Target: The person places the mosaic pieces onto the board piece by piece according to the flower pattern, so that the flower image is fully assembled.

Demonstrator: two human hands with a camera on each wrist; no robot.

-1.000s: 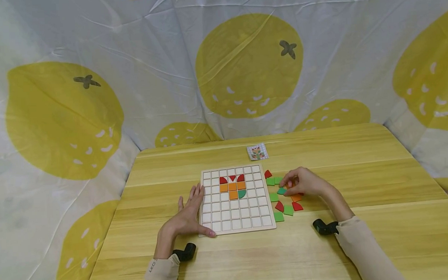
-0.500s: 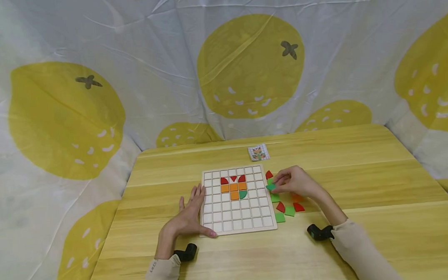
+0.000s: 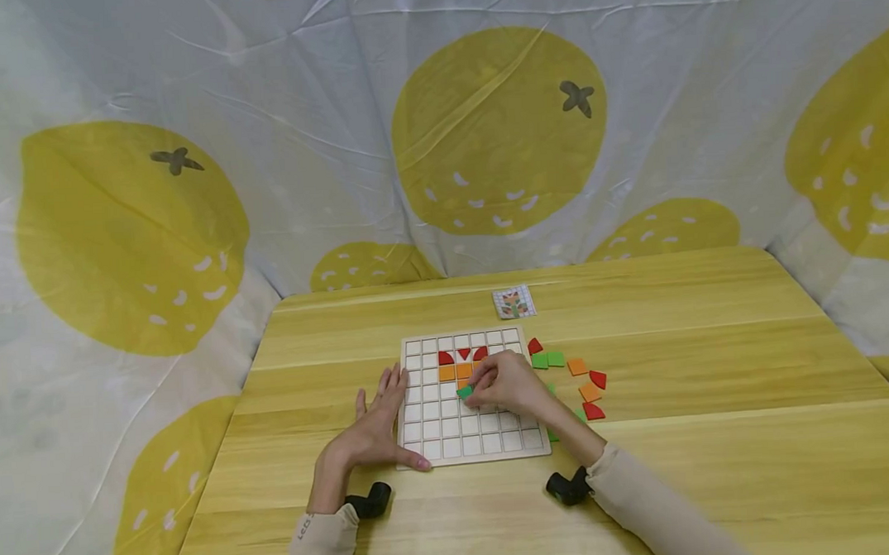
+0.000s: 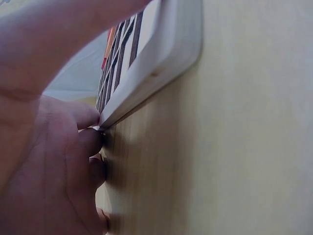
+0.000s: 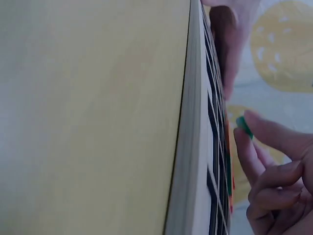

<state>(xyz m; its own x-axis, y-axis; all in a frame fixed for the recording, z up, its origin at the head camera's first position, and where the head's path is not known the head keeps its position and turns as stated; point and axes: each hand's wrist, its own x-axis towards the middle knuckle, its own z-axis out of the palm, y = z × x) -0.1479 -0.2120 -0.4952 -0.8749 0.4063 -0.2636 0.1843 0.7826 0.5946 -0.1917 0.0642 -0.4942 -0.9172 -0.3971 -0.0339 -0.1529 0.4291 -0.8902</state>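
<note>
A white gridded wooden board (image 3: 451,430) lies on the table. On it sit red (image 3: 445,358) and orange tiles (image 3: 447,373) in the upper middle, partly covered by my right hand (image 3: 514,384). That hand pinches a dark green rounded tile (image 3: 464,392) between thumb and fingertips, over the board's middle. In the right wrist view the green tile (image 5: 244,127) is off the board's surface. My left hand (image 3: 371,430) rests at the board's left side, fingers spread along the edge and thumb at the front left corner. The left wrist view shows the board's side (image 4: 151,73) close by.
Right of the board lie loose light green squares (image 3: 556,359), orange squares (image 3: 589,393) and red pieces (image 3: 593,410); the right forearm hides some. A small printed pattern card (image 3: 514,302) lies behind the board. A lemon-print cloth (image 3: 498,134) hangs behind the table (image 3: 715,340).
My right hand has carried the dark green tile left from the loose pieces to over the board's middle. My left hand has stayed at the board's left edge.
</note>
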